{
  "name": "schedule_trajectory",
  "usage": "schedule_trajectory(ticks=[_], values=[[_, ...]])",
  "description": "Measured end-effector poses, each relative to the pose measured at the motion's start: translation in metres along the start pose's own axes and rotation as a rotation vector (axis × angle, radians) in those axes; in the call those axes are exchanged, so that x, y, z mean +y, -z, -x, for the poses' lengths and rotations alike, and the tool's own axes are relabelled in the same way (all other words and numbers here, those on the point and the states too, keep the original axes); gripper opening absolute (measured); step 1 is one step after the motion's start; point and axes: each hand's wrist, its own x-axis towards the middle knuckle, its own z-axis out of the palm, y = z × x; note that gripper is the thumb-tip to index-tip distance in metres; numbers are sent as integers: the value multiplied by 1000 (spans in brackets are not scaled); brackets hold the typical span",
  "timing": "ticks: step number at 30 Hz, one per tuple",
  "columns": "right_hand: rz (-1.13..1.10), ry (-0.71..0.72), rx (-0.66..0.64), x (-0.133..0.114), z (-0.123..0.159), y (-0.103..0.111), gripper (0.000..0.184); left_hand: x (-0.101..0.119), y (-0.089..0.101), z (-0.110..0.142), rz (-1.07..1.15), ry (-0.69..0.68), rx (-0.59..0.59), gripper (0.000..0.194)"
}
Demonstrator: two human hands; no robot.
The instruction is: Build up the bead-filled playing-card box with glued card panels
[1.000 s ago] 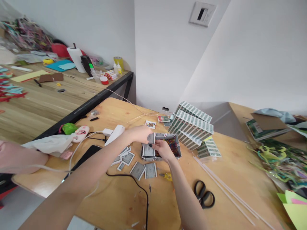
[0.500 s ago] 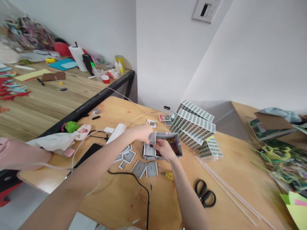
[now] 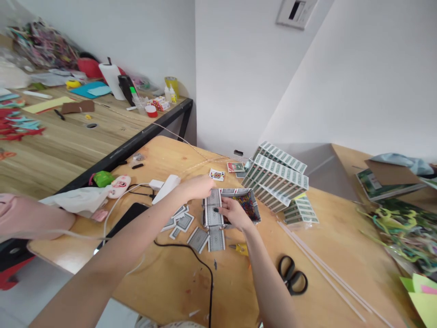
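Observation:
An open box (image 3: pixel 257 209) made of grey-backed playing cards stands on the wooden table, its inside multicoloured. Across its left end lies a strip of joined playing cards (image 3: pixel 214 210). My right hand (image 3: pixel 234 213) is closed on this strip, the dark-nailed thumb on top and the other fingers reaching down inside the box. At the box's far left corner is my left hand (image 3: pixel 202 186), its fingers curled against the strip's far end; the fingertips are mostly hidden. Loose cards (image 3: pixel 198 239) lie in front and to the left.
Black scissors (image 3: pixel 292 275) and long pale strips (image 3: pixel 321 264) lie to the right. Stacked card packs (image 3: pixel 280 175) stand behind the box. A yellow-handled tool (image 3: pixel 241 248) is beside my right forearm. A black cable (image 3: pixel 205 264) crosses the front; a white power strip (image 3: pixel 166 189) lies left.
My left hand has moved slightly back and left, uncovering more of the card strip. My right hand keeps its place, thumb on the strip. The view has shifted slightly.

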Motion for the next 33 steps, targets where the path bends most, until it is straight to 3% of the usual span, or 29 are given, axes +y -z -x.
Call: schedule_trajectory(ticks=[10,20,33], values=[[18,31,-13,1,0,1,42,-2,0,4,92,-76,-136,25],[19,36,-47,-1,1,-1,41,-2,-2,7,87,-30,-153,30],[20,65,-80,-3,3,-2,38,-16,-18,11,184,-21,-36,49]])
